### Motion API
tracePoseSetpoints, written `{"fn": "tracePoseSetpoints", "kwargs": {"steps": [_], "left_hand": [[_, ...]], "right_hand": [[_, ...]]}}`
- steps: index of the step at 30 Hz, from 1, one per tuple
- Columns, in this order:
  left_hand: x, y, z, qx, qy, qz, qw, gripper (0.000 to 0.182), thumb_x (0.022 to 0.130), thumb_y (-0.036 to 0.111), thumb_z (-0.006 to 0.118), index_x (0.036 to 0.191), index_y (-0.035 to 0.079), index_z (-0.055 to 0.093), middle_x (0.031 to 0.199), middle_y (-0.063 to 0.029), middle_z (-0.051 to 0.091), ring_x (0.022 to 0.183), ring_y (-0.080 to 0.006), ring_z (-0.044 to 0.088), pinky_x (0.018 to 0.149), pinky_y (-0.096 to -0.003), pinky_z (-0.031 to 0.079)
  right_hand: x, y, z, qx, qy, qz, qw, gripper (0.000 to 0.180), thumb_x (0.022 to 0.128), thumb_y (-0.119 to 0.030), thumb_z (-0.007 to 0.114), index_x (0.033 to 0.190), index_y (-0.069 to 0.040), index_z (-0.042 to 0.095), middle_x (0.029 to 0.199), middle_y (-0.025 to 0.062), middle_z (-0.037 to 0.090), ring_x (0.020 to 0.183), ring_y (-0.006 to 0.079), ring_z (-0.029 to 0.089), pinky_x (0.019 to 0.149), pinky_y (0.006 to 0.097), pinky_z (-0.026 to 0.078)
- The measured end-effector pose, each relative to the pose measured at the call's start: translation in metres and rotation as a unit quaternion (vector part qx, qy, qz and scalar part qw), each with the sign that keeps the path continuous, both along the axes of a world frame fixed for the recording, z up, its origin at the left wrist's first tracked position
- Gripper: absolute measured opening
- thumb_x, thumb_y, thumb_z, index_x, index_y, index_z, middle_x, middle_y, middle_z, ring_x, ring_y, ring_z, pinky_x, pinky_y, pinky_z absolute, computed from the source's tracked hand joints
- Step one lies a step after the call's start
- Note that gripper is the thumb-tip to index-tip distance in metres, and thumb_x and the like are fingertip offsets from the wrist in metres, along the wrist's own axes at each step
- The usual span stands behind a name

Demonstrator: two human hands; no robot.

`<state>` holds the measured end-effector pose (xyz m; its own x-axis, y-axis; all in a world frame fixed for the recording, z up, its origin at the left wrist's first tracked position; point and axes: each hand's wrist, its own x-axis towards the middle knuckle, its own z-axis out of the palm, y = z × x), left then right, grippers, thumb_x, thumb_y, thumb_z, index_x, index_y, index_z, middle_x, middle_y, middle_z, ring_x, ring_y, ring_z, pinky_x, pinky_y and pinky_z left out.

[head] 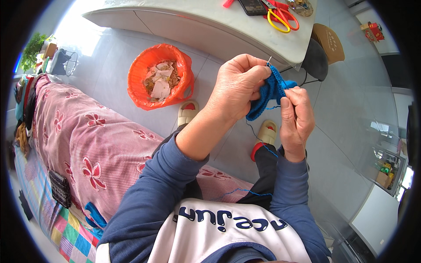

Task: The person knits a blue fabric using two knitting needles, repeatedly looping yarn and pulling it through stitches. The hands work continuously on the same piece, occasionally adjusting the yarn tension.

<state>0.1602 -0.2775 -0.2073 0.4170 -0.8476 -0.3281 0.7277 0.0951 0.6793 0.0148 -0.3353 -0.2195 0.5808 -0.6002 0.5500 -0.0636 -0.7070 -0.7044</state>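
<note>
Between my two hands hangs a small blue knitted piece (270, 88), folded over on itself. My left hand (238, 85) pinches its upper edge, and a thin knitting needle tip (270, 60) sticks out above the thumb. On the other side my right hand (297, 115) grips the work's right edge between thumb and fingers; any needle in that palm is mostly hidden. Blue yarn (260, 139) trails from the piece down past my right sleeve, and another stretch of it lies across my lap.
A red-lined waste bin (136, 77) holding paper scraps stands on the tiles. Scissors (279, 20) and a phone (253, 7) lie on the white table (210, 10). A pink flowered cover (108, 131) spreads at left. A dark stool (315, 62) stands beside the table's corner.
</note>
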Motion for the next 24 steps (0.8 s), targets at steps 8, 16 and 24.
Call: {"fn": "tracePoseSetpoints", "kwargs": {"steps": [8, 16, 24], "left_hand": [[-0.003, -0.001, -0.008, -0.015, -0.021, 0.004, 1.000, 0.006, 0.084, 0.003, 0.062, 0.089, 0.005, 0.060, 0.074, 0.0018, 0.058, 0.055, -0.0009, 0.045, 0.044, -0.0166, 0.032], [0.003, -0.002, -0.011, 0.034, -0.213, -0.060, 0.975, 0.008, 0.079, 0.005, 0.064, 0.083, -0.002, 0.064, 0.074, -0.0009, 0.059, 0.066, -0.0060, 0.051, 0.058, -0.0231, 0.044], [-0.008, 0.001, -0.012, 0.016, -0.262, -0.207, 0.942, 0.011, 0.081, 0.005, 0.064, 0.089, -0.002, 0.064, 0.077, -0.0013, 0.061, 0.072, -0.0066, 0.055, 0.063, -0.0226, 0.046]], "right_hand": [[0.009, 0.007, -0.012, -0.073, 0.027, -0.029, 0.997, 0.016, 0.086, 0.003, 0.062, 0.101, 0.002, 0.056, 0.082, 0.0127, 0.055, 0.067, 0.0270, 0.053, 0.059, 0.0353, 0.043], [-0.003, -0.003, 0.016, -0.038, 0.134, 0.011, 0.990, 0.031, 0.077, -0.003, 0.074, 0.102, -0.002, 0.056, 0.078, 0.0106, 0.055, 0.063, 0.0270, 0.055, 0.057, 0.0374, 0.044], [-0.021, -0.017, 0.022, 0.167, 0.284, 0.032, 0.944, 0.083, 0.051, -0.035, 0.093, 0.115, -0.003, 0.052, 0.090, 0.0053, 0.059, 0.073, 0.0147, 0.054, 0.069, 0.0291, 0.049]]}}
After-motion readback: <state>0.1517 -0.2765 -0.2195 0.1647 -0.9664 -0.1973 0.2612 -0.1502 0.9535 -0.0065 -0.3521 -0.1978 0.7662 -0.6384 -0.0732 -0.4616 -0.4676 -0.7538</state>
